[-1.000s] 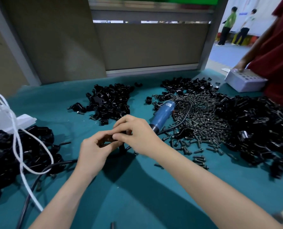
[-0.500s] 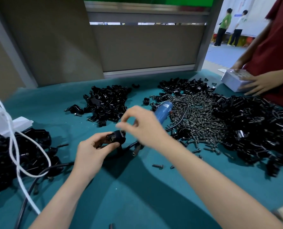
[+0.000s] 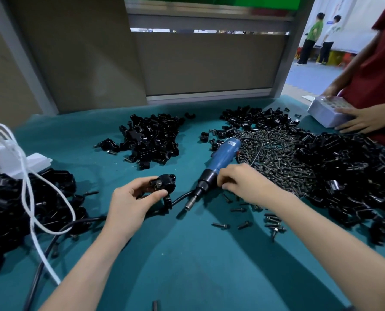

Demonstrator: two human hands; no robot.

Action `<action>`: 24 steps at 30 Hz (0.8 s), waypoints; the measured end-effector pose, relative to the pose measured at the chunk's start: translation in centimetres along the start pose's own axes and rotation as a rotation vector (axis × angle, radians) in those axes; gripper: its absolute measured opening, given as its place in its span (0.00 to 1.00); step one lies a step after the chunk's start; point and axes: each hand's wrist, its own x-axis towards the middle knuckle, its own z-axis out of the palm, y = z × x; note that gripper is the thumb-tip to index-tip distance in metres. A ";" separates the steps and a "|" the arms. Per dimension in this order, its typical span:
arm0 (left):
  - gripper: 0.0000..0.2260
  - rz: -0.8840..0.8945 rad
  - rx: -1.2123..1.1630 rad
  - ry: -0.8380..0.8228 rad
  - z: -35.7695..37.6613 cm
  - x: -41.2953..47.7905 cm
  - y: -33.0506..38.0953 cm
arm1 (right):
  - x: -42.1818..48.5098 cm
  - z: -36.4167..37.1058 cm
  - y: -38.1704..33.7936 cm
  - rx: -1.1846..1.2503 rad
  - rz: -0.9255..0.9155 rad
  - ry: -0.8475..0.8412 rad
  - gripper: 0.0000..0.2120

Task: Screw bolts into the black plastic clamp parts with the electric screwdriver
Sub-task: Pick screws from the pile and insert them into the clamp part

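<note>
**Inspector:** Left hand, position and condition?

**Operator:** My left hand (image 3: 130,200) is over the green table (image 3: 187,265), with the forearm coming in from the lower left. The thumb and fingers are curled round one black clamp part (image 3: 168,188), and I hold it in front of me.

**Inspector:** Condition of that part?

**Operator:** It has a rounded black body. One bolt (image 3: 158,183) sits in it with its metal head facing me. How deep the bolt is seated I cannot tell.

**Inspector:** Right hand?

**Operator:** My right hand (image 3: 245,184) is low over the table, to the right of the other, knuckles up and fingers curled under. The fingertips lie against the electric screwdriver (image 3: 225,153) where its blue body meets the black collar. I cannot tell whether they grip it or pinch something beneath, because the back of the hand hides that.

**Inspector:** The screwdriver itself?

**Operator:** It lies slantwise on the table. The bit end points toward me and leftward, near the held part but apart from it. The rear end is at the edge of the heap of loose bolts (image 3: 276,158).

**Inspector:** Stock on the table?

**Operator:** One clamp pile (image 3: 151,138) lies beyond my left hand. A larger pile (image 3: 344,167) is on the right. A third pile (image 3: 5,205) sits at the left edge under a white cord (image 3: 27,191). A few stray bolts lie by my right wrist.
</note>
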 end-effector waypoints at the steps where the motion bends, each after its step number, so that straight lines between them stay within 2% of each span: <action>1: 0.16 0.000 -0.002 0.001 0.0 0.0 0.0 | -0.1 -0.5 -0.1 0.099 0.031 0.057 0.05; 4: 0.16 -0.012 0.001 0.003 0.0 0.2 -0.1 | -0.6 -2.2 -0.2 0.509 0.142 0.194 0.06; 7: 0.17 -0.024 0.009 0.006 -0.1 0.3 -0.2 | -1.1 -2.5 -0.5 0.994 0.194 0.179 0.05; 12: 0.16 -0.030 0.003 0.005 -0.2 0.2 -0.2 | -1.9 -1.5 -0.8 1.224 0.242 0.129 0.08; 14: 0.16 -0.021 0.009 -0.004 -0.1 0.2 -0.1 | -2.2 -1.3 -0.7 1.147 0.247 0.098 0.07; 15: 0.15 -0.015 0.014 -0.007 0.0 0.2 -0.1 | -2.4 -0.9 -0.7 1.002 0.239 0.079 0.06; 18: 0.14 -0.006 0.013 0.003 0.0 0.1 0.1 | -3.2 -0.2 -0.7 0.346 0.166 0.069 0.02; 19: 0.14 -0.010 0.012 0.006 0.0 0.1 0.1 | -3.6 -0.1 -1.0 0.209 0.114 0.096 0.03; 21: 0.15 -0.014 0.011 0.010 0.0 0.1 0.0 | -4.7 0.3 -1.7 0.170 0.007 0.086 0.10; 24: 0.16 -0.017 0.008 0.012 0.0 0.1 -0.1 | -6.4 1.9 -3.3 0.054 -0.087 -0.099 0.12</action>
